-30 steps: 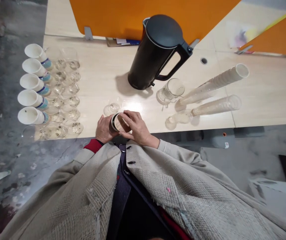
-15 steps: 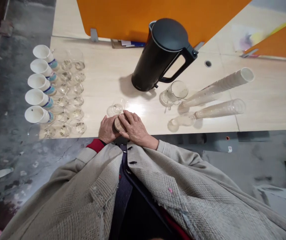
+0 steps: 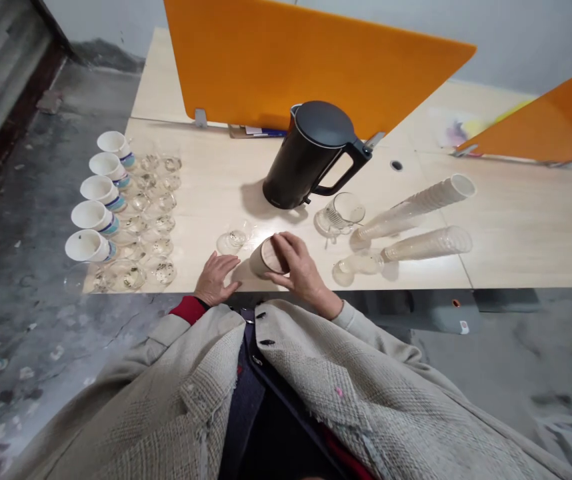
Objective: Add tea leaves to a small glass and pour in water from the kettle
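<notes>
One hand remains on the tan canister [image 3: 265, 257]: right hand [image 3: 300, 268] fingers wrap its top at the table [image 3: 206, 175] edge; left hand [image 3: 216, 277] has let go, lying open, empty, just beside.

I log soft, fairly bright indoor light: the kettle [image 3: 311, 157] throws a fuzzy-edged shadow to its left and front on the pale table [image 3: 516, 227]. Centre is sharp, though the clear cups [image 3: 151, 220] barely read against the wood. The wide-angle lens bows the divider [image 3: 291, 73] and stretches the corners; lower right is smeared, and the floor [image 3: 21, 200] at left runs dim.
</notes>
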`<state>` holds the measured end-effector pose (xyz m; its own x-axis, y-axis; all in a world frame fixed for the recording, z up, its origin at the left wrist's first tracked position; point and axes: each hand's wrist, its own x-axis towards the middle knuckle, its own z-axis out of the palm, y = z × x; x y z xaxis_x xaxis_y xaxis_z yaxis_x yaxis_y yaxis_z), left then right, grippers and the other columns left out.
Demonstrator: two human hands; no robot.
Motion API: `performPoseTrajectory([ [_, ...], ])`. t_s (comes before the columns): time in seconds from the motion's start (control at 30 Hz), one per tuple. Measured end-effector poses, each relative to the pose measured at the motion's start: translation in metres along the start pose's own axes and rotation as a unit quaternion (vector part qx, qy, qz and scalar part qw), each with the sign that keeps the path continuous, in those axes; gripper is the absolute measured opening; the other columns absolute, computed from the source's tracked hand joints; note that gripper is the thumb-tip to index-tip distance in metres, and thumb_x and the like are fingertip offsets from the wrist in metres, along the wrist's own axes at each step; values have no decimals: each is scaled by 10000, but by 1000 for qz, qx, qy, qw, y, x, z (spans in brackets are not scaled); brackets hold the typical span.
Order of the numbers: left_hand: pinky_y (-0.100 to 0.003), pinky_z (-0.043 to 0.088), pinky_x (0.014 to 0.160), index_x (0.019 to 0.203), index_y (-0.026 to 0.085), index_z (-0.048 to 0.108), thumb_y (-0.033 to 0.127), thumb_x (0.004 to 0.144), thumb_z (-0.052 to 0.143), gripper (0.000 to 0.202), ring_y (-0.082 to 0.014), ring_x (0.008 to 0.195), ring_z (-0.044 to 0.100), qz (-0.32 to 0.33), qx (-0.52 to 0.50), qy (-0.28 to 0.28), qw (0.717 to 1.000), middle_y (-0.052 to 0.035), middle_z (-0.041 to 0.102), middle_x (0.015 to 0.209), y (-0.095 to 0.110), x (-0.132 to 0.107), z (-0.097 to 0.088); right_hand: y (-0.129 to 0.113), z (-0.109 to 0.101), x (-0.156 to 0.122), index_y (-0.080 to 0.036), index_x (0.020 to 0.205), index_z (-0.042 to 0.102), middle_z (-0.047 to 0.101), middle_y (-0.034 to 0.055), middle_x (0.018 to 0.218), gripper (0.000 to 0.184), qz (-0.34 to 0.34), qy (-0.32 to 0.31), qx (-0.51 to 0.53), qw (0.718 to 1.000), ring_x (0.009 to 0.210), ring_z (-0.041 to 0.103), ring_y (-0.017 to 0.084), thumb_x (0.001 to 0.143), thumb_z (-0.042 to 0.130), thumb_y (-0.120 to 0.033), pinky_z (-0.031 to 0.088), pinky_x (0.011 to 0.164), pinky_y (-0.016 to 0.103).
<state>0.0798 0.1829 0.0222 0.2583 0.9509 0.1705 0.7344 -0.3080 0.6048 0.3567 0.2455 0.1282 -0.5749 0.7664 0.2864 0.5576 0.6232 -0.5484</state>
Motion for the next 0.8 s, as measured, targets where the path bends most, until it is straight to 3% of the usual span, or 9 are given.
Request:
performPoseTrajectory([
  [0.13, -628, 299, 1331, 1419, 205, 679, 467, 926, 689, 558, -331, 1392, 640, 7, 8, 17, 1000, -144, 736, 1433, 3, 2, 5, 18, -25, 40, -266, 1700, 351, 458, 207, 1600, 876, -1, 59, -41, 997, 1518, 451, 436, 960, 727, -546, 396, 1271, 685],
  [0.23, -632, 309, 1325, 1407, 207, 688, 486, 948, 674, 537, -330, 1390, 640, 6, 13, 26, 1000, -139, 742, 1427, 4, 2, 6, 37, -25, 89, -275, 1669, 396, 452, 195, 1620, 843, -4, 69, -61, 996, 1540, 423, 441, 942, 751, -511, 359, 1277, 706],
  [0.37, -623, 335, 1318, 1405, 216, 691, 461, 956, 671, 512, -323, 1382, 648, 8, 14, 30, 999, -135, 746, 1421, 3, 0, 6, 61, -1, 153, -239, 1639, 449, 441, 208, 1633, 827, -4, 58, -67, 996, 1537, 421, 439, 908, 796, -409, 344, 1280, 698],
  [0.5, -611, 353, 1318, 1405, 211, 691, 453, 964, 669, 504, -316, 1374, 657, 11, 10, 36, 999, -136, 747, 1417, 1, -1, 7, 76, 33, 194, -187, 1627, 469, 414, 230, 1660, 838, 10, 6, -56, 998, 1546, 415, 426, 870, 815, -289, 345, 1303, 639],
  [0.67, -611, 370, 1312, 1398, 226, 695, 437, 965, 669, 482, -309, 1365, 665, 6, 9, 44, 999, -123, 757, 1401, 1, -2, 8, 96, 68, 216, -175, 1587, 513, 443, 220, 1646, 820, 24, -17, -43, 999, 1539, 443, 406, 832, 828, -223, 343, 1323, 595],
  [0.8, -608, 388, 1305, 1401, 227, 690, 424, 970, 670, 475, -304, 1361, 668, 10, 10, 51, 999, -121, 761, 1393, 1, -2, 9, 113, 83, 225, -227, 1573, 540, 469, 179, 1644, 795, 21, -6, -19, 1000, 1546, 459, 382, 840, 844, -278, 361, 1326, 572],
])
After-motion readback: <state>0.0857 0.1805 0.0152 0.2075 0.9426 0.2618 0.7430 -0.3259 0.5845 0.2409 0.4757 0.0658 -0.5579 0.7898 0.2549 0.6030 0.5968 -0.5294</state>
